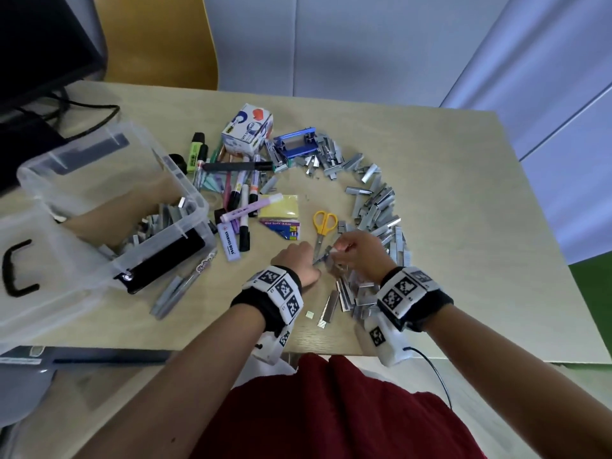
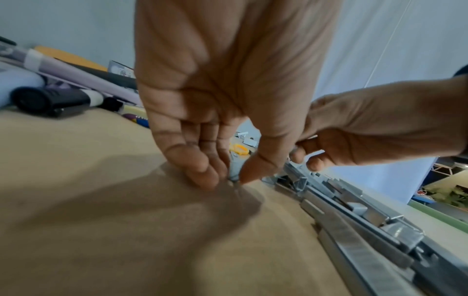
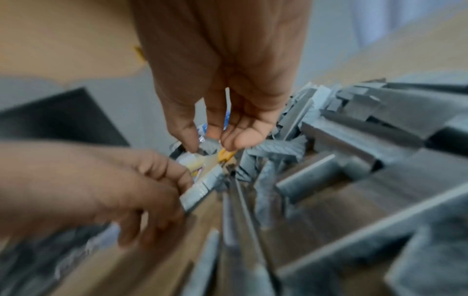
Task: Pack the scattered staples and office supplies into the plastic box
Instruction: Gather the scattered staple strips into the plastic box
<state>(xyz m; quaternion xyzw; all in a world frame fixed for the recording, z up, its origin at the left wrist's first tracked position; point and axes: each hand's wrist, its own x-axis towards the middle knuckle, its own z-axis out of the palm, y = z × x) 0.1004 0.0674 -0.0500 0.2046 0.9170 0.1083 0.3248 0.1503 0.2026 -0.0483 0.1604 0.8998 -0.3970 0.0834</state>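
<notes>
The left hand (image 1: 298,265) hovered low over the table (image 1: 447,226), its grip pinched together on a short strip of staples (image 3: 202,190) whose near end touched the table top. The right hand (image 1: 359,251) was just beside it, fingers curled over the near end of the staple pile (image 1: 374,207); its thumb and fingertips were drawn close, but I could not tell whether they held anything, since the wrist view was blurred. The pile curved in an arc from the far middle of the table round to the near right edge. Yellow-handled scissors (image 1: 324,226) lay just beyond both hands, blades pointing toward them. To their left sat a yellow note pad (image 1: 280,207), and further left a heap of markers (image 1: 238,190). A tape dispenser carton (image 1: 246,129) stood at the far side. The clear plastic box (image 1: 109,207) stood open at the left edge of the table, with some staples and a dark flat thing already inside.
</notes>
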